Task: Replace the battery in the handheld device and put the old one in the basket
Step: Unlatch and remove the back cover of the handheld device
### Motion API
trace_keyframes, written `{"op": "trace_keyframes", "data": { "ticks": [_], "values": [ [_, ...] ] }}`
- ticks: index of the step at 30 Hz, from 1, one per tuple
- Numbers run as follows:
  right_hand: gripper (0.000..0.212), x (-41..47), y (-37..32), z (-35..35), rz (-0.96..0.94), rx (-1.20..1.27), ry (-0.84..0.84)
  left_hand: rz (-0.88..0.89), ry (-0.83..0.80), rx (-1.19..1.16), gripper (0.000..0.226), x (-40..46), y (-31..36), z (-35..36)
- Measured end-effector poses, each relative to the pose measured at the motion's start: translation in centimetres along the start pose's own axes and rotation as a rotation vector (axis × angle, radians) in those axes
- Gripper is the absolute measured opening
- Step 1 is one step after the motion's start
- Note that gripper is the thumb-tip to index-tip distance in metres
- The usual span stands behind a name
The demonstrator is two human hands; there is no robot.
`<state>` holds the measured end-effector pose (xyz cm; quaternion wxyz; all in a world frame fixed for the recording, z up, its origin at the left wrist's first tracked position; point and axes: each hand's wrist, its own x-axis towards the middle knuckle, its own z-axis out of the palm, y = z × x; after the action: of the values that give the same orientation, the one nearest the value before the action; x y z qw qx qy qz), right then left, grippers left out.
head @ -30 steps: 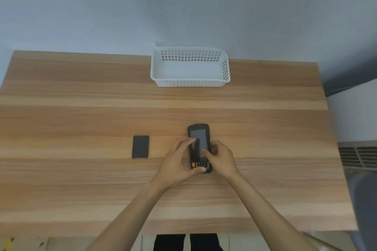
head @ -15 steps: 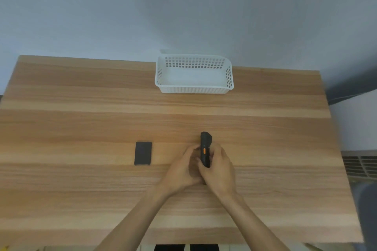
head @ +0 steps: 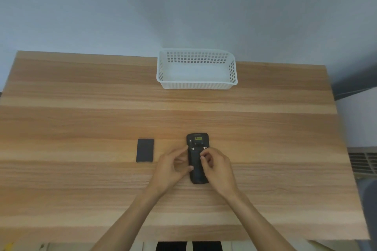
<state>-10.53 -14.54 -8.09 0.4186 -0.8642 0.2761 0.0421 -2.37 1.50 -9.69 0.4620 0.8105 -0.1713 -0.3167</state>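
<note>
Handheld device (head: 197, 159), black slab lying back-up on wood-grain table (head: 81, 108), gripped by left hand (head: 173, 166) and right hand (head: 216, 166)

A plain indoor workstation, most likely an office or test room

A bare wood-grain table (head: 81, 108) stands with its far edge against an unadorned pale blue-grey wall (head: 183, 6). At the table's right edge a slatted vent grille (head: 363, 161) shows beside a dark strip running along the wall (head: 355, 85). A white perforated plastic basket (head: 196, 85) sits at the far edge. No household or kitchen fittings appear; what kind of room this is cannot be told for certain.
</note>
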Motion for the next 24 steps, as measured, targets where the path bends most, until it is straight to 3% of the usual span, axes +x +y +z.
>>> {"op": "trace_keyframes", "data": {
  "ticks": [5,11,24],
  "values": [
    [0.032,0.7,1.6,-1.4,0.000,-0.033,0.109,0.076,0.039,0.047,0.051,0.9,0.1,-0.1],
    [0.056,3.3,2.4,-2.4,-0.132,-0.041,-0.027,0.164,0.014,0.158,0.053,2.4,-0.5,-0.1],
    [0.058,5.3,3.2,-3.4,-0.232,-0.069,-0.176,0.288,0.046,0.322,0.049,4.4,-0.3,-0.4]
  ]
}}
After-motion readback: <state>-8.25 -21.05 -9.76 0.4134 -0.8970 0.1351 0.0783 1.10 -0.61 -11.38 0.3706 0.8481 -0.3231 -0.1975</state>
